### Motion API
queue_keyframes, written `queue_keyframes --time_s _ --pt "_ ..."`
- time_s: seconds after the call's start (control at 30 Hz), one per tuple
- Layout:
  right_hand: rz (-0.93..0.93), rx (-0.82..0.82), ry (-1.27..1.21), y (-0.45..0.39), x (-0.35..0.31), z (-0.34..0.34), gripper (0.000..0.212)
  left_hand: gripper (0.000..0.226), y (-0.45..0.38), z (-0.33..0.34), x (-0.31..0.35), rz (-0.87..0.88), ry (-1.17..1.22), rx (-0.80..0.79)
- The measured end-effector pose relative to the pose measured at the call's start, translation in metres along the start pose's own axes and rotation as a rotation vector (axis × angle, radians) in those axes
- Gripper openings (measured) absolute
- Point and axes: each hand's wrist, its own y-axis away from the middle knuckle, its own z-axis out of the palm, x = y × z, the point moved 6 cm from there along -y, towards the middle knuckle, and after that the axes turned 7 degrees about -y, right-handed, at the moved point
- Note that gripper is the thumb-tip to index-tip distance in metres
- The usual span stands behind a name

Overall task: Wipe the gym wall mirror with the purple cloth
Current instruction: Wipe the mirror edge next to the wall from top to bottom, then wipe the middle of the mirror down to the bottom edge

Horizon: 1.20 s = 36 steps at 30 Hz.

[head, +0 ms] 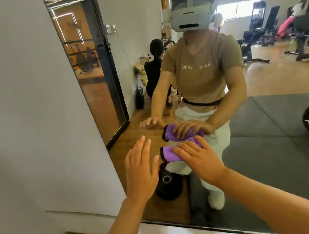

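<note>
Two hands: both raised at the gym wall mirror (268, 142), bare forearms reaching in from below.
Right hand (197, 158): fingers nearly straight and spread, pressing the purple cloth (170, 153) flat against the glass.
Purple cloth: folded, dark-edged, under the right fingertips, sticking out on their left.
Left hand (140, 168): flat, fingers straight and together, holding nothing, just left of the cloth; contact with the glass cannot be told.
White wall (24, 112): left of the left hand.
Containers: none discernible.
</note>
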Motion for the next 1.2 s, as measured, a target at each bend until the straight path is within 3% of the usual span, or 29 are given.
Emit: queue_keyframes --time_s 0.07,0.17,0.27,0.4,0.77,1.2 --pt "0.016 -0.014 -0.010 -0.022 0.013 -0.038 0.048 0.053 -0.019 -0.032 0.015 -0.006 0.025 -0.052" --pt "0.082 -0.062 -0.001 -0.056 0.038 -0.100 0.049 0.058 -0.050 -0.082 0.038 -0.002 0.082 -0.114" --pt "0.097 -0.047 -0.057 -0.089 0.059 -0.163 0.021 0.058 -0.086 -0.130 0.063 0.041 0.121 -0.147" --pt "0.134 -0.107 -0.094 -0.125 0.091 -0.233 0.044 0.058 -0.140 -0.181 0.103 0.108 0.154 -0.167" --pt "0.072 0.131 0.072 -0.130 0.183 -0.362 0.047 0.055 -0.233 -0.241 0.255 0.258 0.157 -0.048" --pt "-0.111 0.402 0.275 -0.167 0.350 -0.516 0.042 0.070 -0.358 -0.280 0.428 0.207 0.074 0.224"
